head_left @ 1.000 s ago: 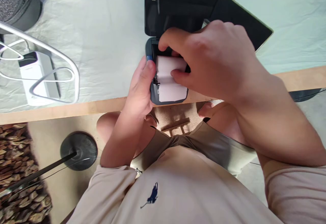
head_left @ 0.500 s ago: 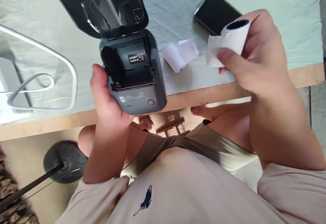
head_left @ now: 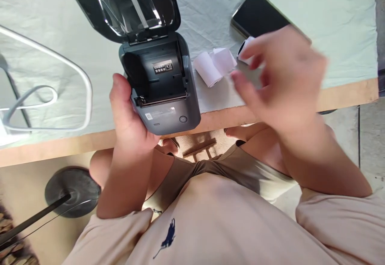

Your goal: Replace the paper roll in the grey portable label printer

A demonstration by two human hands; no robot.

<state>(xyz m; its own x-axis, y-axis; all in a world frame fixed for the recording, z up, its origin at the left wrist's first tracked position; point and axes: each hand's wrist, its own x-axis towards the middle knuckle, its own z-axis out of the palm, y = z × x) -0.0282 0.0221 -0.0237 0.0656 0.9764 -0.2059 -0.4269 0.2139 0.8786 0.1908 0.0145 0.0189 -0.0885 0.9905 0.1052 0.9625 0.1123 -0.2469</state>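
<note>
My left hand [head_left: 129, 120] is wrapped around the lower left side of a dark grey label printer [head_left: 164, 116]. The printer's black lid [head_left: 141, 12] with a clear window stands raised, and its paper bay [head_left: 156, 76] holds no roll. My right hand [head_left: 279, 76], blurred by motion, has its thumb and fingers apart with nothing visible between them. Behind its fingertips, partly hidden, a white paper roll with a black core [head_left: 248, 42] rests on the table. Between printer and right hand lies another small white paper roll [head_left: 207, 70], its end loose.
A dark smartphone [head_left: 261, 14] lies behind my right hand. At the left, a white cable [head_left: 87, 92] loops over the cloth-covered table [head_left: 204, 8]. The wooden table edge [head_left: 228, 116] runs just above my lap. A round black stand base [head_left: 64, 186] is on the floor.
My right hand has let go of the black-cored paper roll, now on the table near the phone, and has shifted left. The left hand still holds the open printer.
</note>
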